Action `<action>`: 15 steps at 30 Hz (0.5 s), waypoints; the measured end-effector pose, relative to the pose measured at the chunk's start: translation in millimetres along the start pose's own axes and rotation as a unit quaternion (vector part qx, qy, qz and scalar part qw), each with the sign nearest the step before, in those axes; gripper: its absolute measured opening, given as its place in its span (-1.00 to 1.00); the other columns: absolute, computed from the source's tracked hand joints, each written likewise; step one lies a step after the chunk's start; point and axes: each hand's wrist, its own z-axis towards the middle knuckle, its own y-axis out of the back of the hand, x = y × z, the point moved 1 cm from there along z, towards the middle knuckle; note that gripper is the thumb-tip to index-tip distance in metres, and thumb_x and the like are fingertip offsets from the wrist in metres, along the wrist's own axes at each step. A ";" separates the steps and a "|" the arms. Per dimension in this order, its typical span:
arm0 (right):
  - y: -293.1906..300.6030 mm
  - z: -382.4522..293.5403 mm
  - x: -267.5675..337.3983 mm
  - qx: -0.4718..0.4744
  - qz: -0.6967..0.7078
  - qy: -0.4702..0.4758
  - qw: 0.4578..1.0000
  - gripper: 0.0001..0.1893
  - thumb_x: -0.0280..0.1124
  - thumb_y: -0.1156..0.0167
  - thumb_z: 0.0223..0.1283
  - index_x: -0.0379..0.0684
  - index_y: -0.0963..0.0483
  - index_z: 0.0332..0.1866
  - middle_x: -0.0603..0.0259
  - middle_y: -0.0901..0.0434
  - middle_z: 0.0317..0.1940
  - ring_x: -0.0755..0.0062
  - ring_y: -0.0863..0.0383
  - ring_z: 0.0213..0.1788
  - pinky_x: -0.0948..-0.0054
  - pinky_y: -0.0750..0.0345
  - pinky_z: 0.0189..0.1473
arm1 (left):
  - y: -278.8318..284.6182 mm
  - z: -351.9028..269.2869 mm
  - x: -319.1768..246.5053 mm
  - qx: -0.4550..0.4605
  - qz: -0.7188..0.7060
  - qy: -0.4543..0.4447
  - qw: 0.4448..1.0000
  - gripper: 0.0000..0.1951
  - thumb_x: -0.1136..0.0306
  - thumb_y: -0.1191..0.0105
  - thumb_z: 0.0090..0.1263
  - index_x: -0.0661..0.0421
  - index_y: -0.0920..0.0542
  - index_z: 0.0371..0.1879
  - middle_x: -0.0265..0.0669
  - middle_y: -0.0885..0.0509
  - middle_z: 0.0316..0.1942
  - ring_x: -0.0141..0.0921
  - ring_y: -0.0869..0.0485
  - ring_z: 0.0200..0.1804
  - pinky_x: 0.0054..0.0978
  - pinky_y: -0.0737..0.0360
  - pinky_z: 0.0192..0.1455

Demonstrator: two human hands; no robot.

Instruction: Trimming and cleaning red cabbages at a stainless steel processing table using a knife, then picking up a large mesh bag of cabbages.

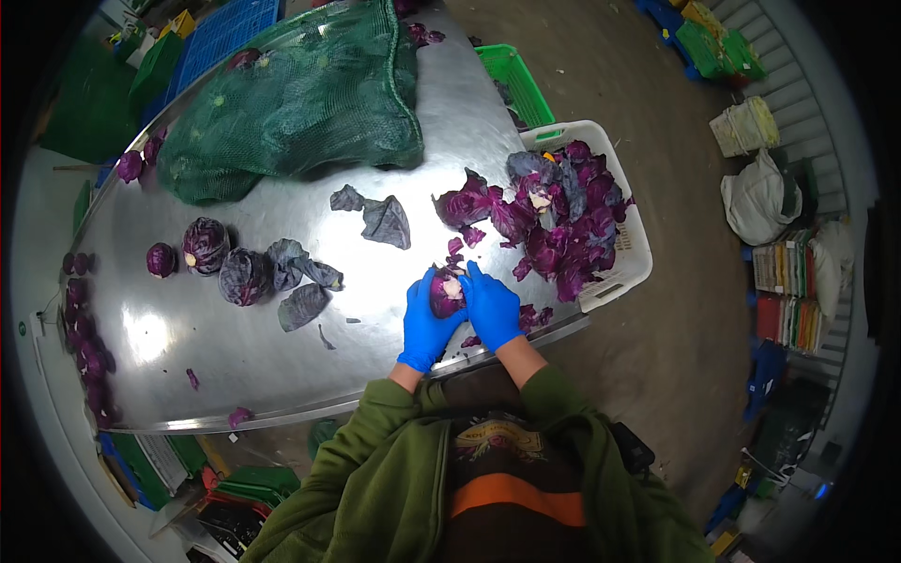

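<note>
Both my hands wear blue gloves and meet at the near edge of a metal table. My left hand grips a small red cabbage, its pale cut stem facing up. My right hand is against the cabbage's right side, fingertips at its top; whether it grips a leaf is hidden. Torn purple leaves lie beyond my hands, spilling from a white plastic crate heaped with leaves. To the left sit whole red cabbages and loose dull outer leaves.
A green mesh sack of cabbages covers the table's far part. More small cabbages line its left rim. A bright green crate stands beyond the white one. Along the right wall are a bucket, a white sack and stacked crates.
</note>
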 end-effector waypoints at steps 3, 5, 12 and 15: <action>-8.0 16.8 -26.2 0.022 0.041 -0.059 0.997 -0.61 -0.10 0.09 0.45 -0.08 -0.46 0.17 0.07 -0.65 -0.32 0.05 -0.67 -0.26 0.10 -0.58 -0.29 | -1.6 -8.2 1.3 -0.009 0.008 -0.028 1.000 -0.04 0.23 -0.54 -0.08 0.12 -0.29 0.37 -0.03 -0.41 0.16 -0.09 -0.50 0.21 -0.26 -0.51 0.25; -0.1 33.8 -55.1 0.098 0.050 -0.063 0.992 -0.55 -0.07 0.20 0.50 -0.15 -0.45 0.19 0.00 -0.66 -0.12 -0.10 -0.65 -0.10 0.07 -0.57 -0.07 | -7.8 -21.6 12.9 -0.039 0.016 -0.063 0.997 -0.04 0.24 -0.55 -0.09 0.13 -0.29 0.37 0.02 -0.38 0.23 -0.05 -0.45 0.27 -0.24 -0.46 0.30; 8.5 13.8 -40.1 0.169 0.246 -0.112 0.948 -0.39 0.20 -0.17 0.22 -0.13 -0.55 0.12 -0.06 -0.68 -0.22 0.05 -0.69 -0.15 0.24 -0.56 -0.06 | 1.0 -25.3 23.3 -0.019 -0.033 -0.051 0.998 -0.08 0.22 -0.53 -0.03 0.13 -0.31 0.36 0.05 -0.32 0.25 -0.07 -0.42 0.29 -0.27 -0.44 0.31; -2.6 3.4 -33.2 0.165 0.291 -0.056 0.941 -0.48 0.14 -0.12 0.28 -0.16 -0.58 -0.05 -0.01 -0.69 -0.25 0.00 -0.69 -0.17 0.23 -0.57 -0.10 | -13.2 -18.0 33.3 -0.065 -0.192 0.060 0.977 -0.11 0.18 -0.52 0.00 0.17 -0.32 0.33 0.06 -0.35 0.20 -0.11 -0.46 0.22 -0.28 -0.46 0.27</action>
